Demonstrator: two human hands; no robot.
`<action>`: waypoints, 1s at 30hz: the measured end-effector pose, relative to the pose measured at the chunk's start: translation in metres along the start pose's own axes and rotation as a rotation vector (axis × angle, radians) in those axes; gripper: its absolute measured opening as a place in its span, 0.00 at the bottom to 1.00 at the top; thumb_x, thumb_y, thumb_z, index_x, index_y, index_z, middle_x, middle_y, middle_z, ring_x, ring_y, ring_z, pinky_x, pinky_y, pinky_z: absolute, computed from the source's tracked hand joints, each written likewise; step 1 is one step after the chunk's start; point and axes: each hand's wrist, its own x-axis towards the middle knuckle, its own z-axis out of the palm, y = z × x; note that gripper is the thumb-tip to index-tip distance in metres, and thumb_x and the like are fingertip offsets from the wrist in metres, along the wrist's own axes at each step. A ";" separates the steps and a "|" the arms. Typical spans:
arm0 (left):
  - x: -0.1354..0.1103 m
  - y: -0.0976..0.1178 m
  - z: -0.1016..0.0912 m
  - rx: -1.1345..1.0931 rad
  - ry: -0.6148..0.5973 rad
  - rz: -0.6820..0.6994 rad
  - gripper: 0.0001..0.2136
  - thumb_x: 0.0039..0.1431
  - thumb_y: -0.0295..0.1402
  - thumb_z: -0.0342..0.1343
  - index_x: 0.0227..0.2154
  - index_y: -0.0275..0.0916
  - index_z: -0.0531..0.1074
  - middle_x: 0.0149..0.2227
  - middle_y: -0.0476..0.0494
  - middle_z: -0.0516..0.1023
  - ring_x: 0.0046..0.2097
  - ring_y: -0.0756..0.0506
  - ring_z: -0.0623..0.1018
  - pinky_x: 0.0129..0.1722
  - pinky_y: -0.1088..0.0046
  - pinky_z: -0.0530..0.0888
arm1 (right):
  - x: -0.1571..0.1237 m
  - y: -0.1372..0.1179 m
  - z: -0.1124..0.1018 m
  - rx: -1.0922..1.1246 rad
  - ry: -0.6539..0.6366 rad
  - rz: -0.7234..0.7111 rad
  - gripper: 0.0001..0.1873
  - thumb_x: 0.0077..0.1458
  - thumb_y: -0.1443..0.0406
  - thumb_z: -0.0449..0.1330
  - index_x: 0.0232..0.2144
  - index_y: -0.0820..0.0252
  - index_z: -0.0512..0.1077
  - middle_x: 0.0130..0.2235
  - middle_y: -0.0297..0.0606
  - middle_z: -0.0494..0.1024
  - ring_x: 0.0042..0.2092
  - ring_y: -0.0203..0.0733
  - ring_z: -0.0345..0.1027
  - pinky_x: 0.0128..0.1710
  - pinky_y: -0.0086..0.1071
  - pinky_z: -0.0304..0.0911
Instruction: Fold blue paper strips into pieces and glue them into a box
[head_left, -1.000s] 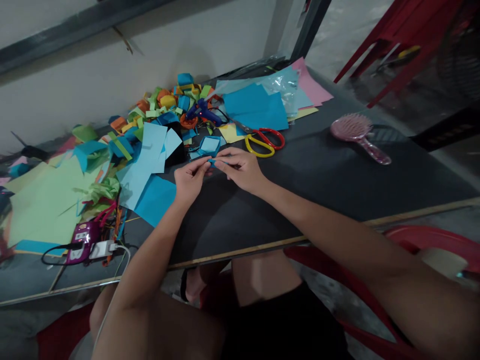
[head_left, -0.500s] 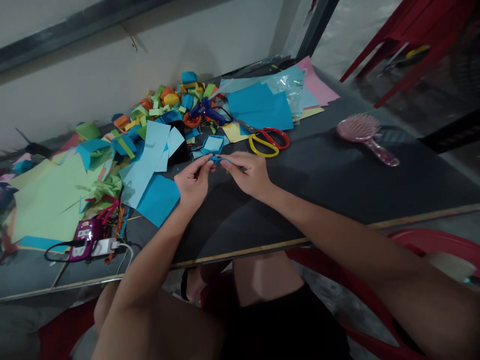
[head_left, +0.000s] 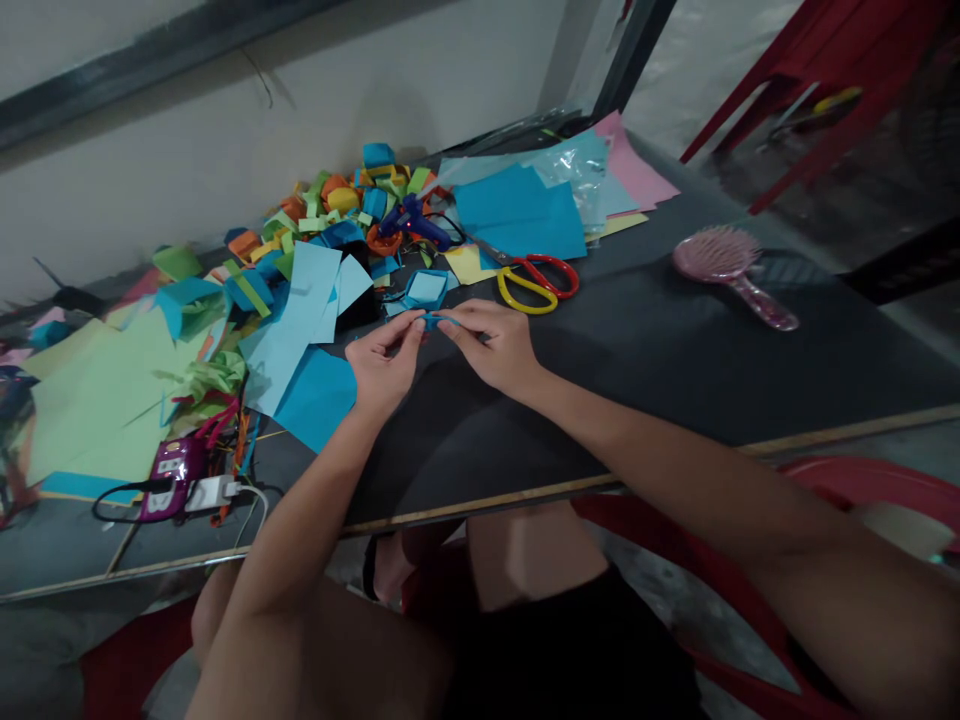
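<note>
A small piece of blue paper (head_left: 433,320) is pinched between my two hands above the dark table. My left hand (head_left: 386,358) grips its left end with thumb and fingertips. On the other end, my right hand (head_left: 491,345) closes in the same way. The fingers cover most of the paper, so its exact shape is hard to make out. Just beyond the hands sits a small blue paper box (head_left: 427,289) with a pale panel on it. Scissors (head_left: 536,283) with one red and one yellow handle lie behind my right hand.
A pile of colourful folded paper pieces (head_left: 330,205) lines the wall, with a blue glue gun (head_left: 416,222) beside it. Blue sheets (head_left: 517,210) lie at the back. A pink hairbrush (head_left: 724,260) rests at right. At left are green sheets (head_left: 101,390) and a purple power strip (head_left: 174,475).
My fingers have shifted very slightly on the blue paper, and my left hand sits a touch further left. Everything else on the table looks the same.
</note>
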 end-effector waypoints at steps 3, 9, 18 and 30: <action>0.004 -0.005 0.000 -0.080 -0.036 -0.056 0.13 0.53 0.44 0.64 0.36 0.42 0.82 0.35 0.46 0.84 0.33 0.48 0.82 0.38 0.68 0.81 | 0.001 0.000 -0.001 0.009 0.014 0.024 0.13 0.60 0.57 0.58 0.36 0.54 0.81 0.33 0.35 0.80 0.28 0.35 0.67 0.26 0.31 0.60; 0.011 -0.018 0.001 -0.165 -0.150 -0.171 0.17 0.46 0.40 0.69 0.40 0.42 0.81 0.38 0.44 0.84 0.41 0.44 0.82 0.45 0.65 0.80 | 0.003 0.002 0.000 0.020 0.083 0.151 0.15 0.57 0.55 0.61 0.29 0.58 0.80 0.26 0.36 0.79 0.27 0.35 0.67 0.25 0.30 0.61; 0.015 -0.017 -0.005 -0.164 -0.168 -0.198 0.15 0.43 0.42 0.70 0.34 0.41 0.81 0.33 0.45 0.84 0.33 0.47 0.82 0.37 0.69 0.81 | 0.003 0.004 -0.001 0.081 0.028 0.134 0.09 0.54 0.58 0.63 0.32 0.57 0.80 0.29 0.35 0.78 0.29 0.35 0.68 0.26 0.30 0.62; 0.010 -0.007 -0.004 -0.166 -0.165 -0.194 0.12 0.46 0.41 0.69 0.32 0.40 0.82 0.26 0.48 0.81 0.27 0.51 0.77 0.32 0.72 0.78 | 0.003 0.001 -0.003 0.088 -0.003 0.140 0.09 0.53 0.59 0.63 0.30 0.58 0.78 0.29 0.36 0.78 0.27 0.34 0.66 0.25 0.29 0.62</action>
